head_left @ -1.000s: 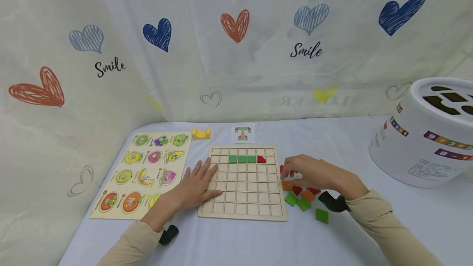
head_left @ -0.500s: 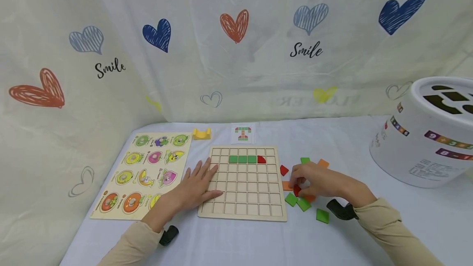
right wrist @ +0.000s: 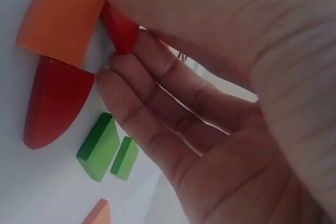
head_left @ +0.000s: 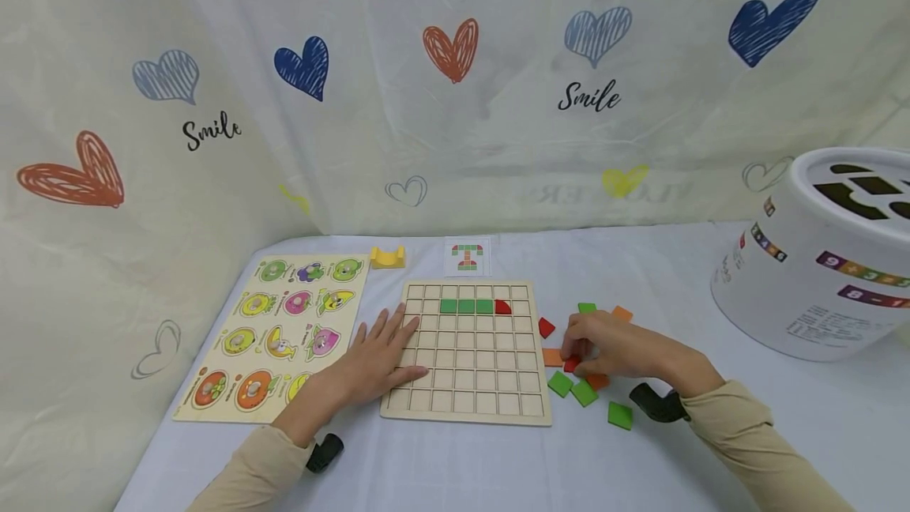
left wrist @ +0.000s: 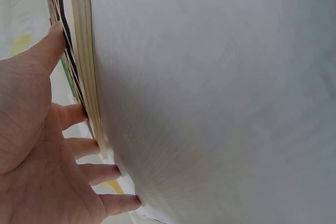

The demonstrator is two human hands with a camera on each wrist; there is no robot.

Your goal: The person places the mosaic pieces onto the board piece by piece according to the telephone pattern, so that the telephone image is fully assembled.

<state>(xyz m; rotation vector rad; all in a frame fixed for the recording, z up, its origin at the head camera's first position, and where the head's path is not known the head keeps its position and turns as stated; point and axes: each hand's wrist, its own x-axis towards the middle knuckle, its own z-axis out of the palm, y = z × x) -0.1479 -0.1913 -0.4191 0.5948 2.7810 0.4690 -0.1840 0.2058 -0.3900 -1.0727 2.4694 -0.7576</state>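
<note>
My left hand (head_left: 373, 358) lies with fingers spread on the left edge of a wooden grid board (head_left: 469, 358); in the left wrist view the thumb and fingertips touch the board's side (left wrist: 84, 51) and the cloth. A row of green square tiles (head_left: 466, 306) ends in a red quarter-round tile (head_left: 502, 307) near the board's top. Right of the board, my right hand (head_left: 611, 346) pinches another red quarter-round tile (right wrist: 121, 27) between thumb and fingers. Around it lie an orange tile (right wrist: 63, 17), a red one (right wrist: 58, 103) and green ones (right wrist: 100, 148).
A pattern card (head_left: 467, 257) lies behind the board, with a yellow block (head_left: 387, 257) to its left. At left is a fruit puzzle board (head_left: 284, 330). A white tub (head_left: 803, 283) with a slotted lid stands at right. Loose green tiles (head_left: 620, 416) lie near the right wrist.
My right hand has shifted right, away from the board's edge, and now pinches a red tile among the loose pieces. The left hand has stayed in place.
</note>
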